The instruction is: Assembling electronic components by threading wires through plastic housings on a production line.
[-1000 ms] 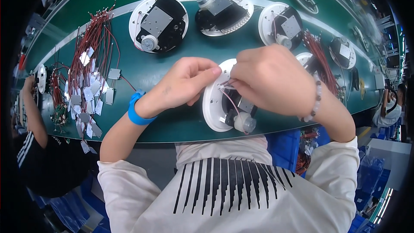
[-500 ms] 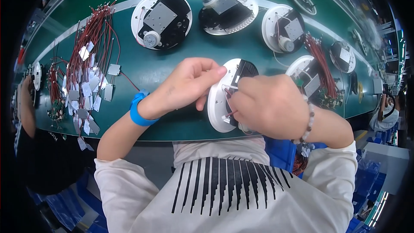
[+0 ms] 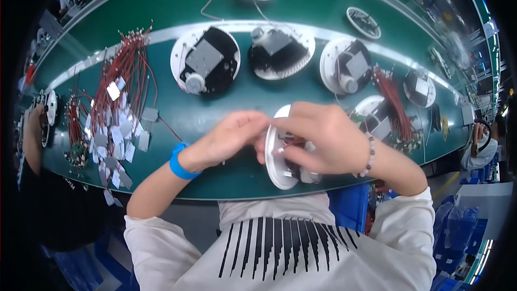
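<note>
A round white housing (image 3: pixel 273 170), tilted nearly on edge, stands at the table's near edge in front of me. My left hand (image 3: pixel 237 134), with a blue wristband, is closed on its left rim, thumb and fingertips pinching. My right hand (image 3: pixel 323 137), wearing a bead bracelet, arches over the open, dark side. Its forefinger reaches to the upper rim beside my left fingertips, and its thumb lies lower, apart from the forefinger. Thin red wires (image 3: pixel 293 142) and a small white connector show between them. The other right fingers are blurred and partly hidden.
Three similar round units (image 3: pixel 204 59) line the back of the green table (image 3: pixel 161 175). Bundled red wires with grey plates (image 3: pixel 116 124) lie left; another red bundle (image 3: pixel 392 97) lies right. Blue bins (image 3: pixel 349 207) stand below the edge. A co-worker's hand (image 3: pixel 36 121) is far left.
The view has tilted, so the table sits lower in it. My right hand has gone from a closed pinch over the wires to a spread thumb and forefinger, the forefinger at the upper rim.
</note>
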Motion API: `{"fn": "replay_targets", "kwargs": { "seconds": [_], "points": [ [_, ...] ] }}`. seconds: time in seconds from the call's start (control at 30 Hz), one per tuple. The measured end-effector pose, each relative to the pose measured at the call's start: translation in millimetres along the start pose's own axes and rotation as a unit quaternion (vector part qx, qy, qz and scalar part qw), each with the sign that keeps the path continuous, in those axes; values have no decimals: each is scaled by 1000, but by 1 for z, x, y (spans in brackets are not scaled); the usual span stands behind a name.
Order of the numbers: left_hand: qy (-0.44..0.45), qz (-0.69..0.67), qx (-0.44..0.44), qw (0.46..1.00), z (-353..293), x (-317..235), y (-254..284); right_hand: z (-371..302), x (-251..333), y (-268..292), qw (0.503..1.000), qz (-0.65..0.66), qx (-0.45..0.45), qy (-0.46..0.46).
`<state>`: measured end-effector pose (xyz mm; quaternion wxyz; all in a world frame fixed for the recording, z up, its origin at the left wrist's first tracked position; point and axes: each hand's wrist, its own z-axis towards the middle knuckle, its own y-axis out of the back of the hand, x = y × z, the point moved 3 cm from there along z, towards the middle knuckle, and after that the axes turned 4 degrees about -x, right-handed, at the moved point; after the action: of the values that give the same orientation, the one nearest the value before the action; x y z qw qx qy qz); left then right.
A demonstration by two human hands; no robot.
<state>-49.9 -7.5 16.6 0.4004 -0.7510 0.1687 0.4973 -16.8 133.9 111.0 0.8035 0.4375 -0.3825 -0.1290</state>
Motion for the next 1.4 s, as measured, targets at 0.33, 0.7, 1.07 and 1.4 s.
{"fn": "replay_targets", "kwargs": {
  "seconds": [0.33, 0.7, 1.07, 1.4],
  "points": [
    [-15, 103, -60, 993, 5, -3, 5, -2, -9, 2, 991, -93, -89, 47],
    [-162, 401, -119, 894, -2, -19, 6, 5, -19, -5, 983, -172, 12, 62],
    [-164, 385, -113, 901, -4, -18, 5, 15, -7, -2, 971, -221, 86, 17],
    [-77, 254, -101, 959, 1, -11, 8, 13, -4, -19, 968, -218, 126, -8]
  ]
}}
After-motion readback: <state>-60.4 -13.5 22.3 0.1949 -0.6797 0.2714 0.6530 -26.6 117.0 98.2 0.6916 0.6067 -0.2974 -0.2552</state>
